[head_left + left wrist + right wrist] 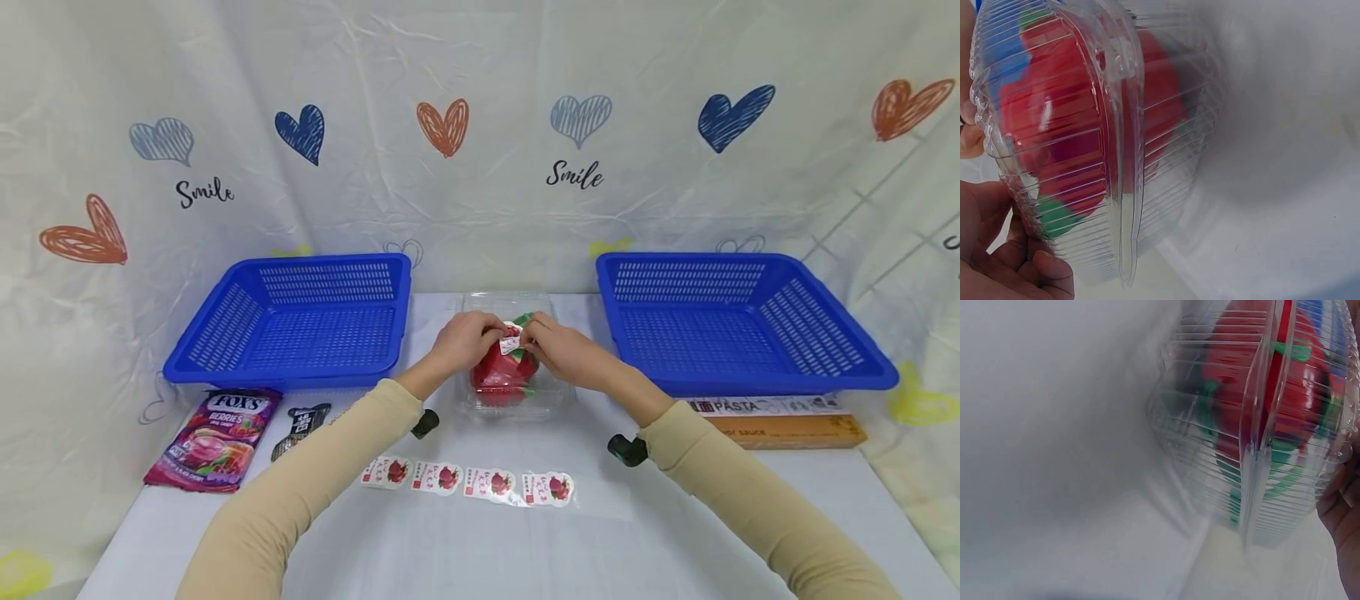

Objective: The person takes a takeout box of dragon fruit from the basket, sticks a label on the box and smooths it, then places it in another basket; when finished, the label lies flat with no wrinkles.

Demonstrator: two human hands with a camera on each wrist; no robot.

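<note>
A clear plastic clamshell box [553, 402] stands closed at the table's back middle, with a red and green dragon fruit [491, 371] inside. A sticker [510, 342] lies at the lid's top, between both hands. My left hand [467, 340] pinches its left side with curled fingers. From the other side, my right hand [561, 350] pinches its right edge. In the left wrist view, the ribbed box [1125, 212] hides part of the fingertips. The right wrist view shows the right fingers [1335, 503] curled by the lid; the sticker is hidden there.
Blue baskets stand left [330, 333] and right [697, 333]. A strip of dragon fruit stickers [489, 484] lies in front. Left are a candy bag [217, 442] and a dark packet [302, 427]; right, a pasta sauce box [787, 431]. Dark wrist devices [627, 451] sit under the wrists.
</note>
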